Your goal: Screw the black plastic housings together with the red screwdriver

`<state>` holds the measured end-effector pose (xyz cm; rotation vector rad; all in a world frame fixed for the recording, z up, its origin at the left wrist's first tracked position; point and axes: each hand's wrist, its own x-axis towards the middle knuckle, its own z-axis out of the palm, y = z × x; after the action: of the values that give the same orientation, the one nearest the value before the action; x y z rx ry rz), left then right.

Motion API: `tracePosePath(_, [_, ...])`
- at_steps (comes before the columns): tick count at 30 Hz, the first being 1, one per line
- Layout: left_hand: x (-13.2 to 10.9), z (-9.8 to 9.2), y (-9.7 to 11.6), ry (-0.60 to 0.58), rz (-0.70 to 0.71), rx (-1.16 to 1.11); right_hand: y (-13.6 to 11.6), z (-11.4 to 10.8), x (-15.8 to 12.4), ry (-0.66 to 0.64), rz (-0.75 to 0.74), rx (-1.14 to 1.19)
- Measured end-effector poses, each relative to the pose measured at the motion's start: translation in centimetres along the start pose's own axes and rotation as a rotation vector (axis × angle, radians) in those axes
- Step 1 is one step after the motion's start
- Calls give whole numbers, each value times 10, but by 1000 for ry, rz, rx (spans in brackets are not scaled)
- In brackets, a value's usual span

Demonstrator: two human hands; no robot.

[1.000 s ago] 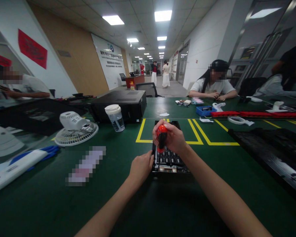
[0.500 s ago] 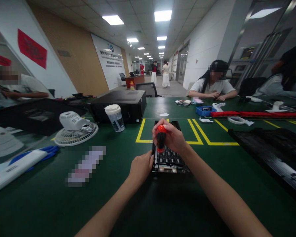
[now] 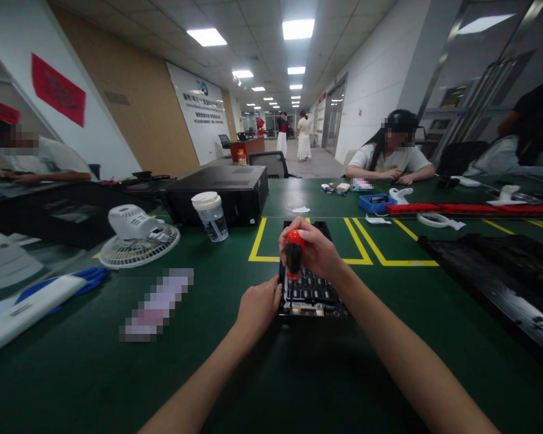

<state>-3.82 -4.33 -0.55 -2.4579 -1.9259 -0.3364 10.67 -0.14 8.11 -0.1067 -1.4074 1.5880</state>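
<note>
In the middle of the head view, a black metal frame with a honeycomb-like grid (image 3: 314, 286) lies on the green table. My right hand (image 3: 319, 247) is closed around a screwdriver with a red and black handle (image 3: 294, 256). The tool stands nearly upright, its thin shaft reaching down to the frame's near left corner; whether the tip sits in a screw is too small to tell. My left hand (image 3: 260, 304) grips the frame's left edge near that corner, with its fingertips partly hidden. A metallic strip (image 3: 310, 309) runs along the frame's near end.
Left of the frame are a lidded plastic cup (image 3: 210, 217), a white fan (image 3: 138, 235), a black computer case (image 3: 217, 193) and blue gloves (image 3: 81, 280). A large black panel (image 3: 502, 283) lies right. Beyond are a blue tray (image 3: 374, 203), a tape roll (image 3: 434, 220) and a seated person (image 3: 391, 150).
The screwdriver's handle has shifted and tilted very slightly to the left in my right hand. My left hand and the frame stay in place.
</note>
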Motion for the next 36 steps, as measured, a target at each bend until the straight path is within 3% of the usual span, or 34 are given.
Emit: tracePosePath(36, [0,-7,3,-50,-38,4,-3,-9,-1,67,-36,-161])
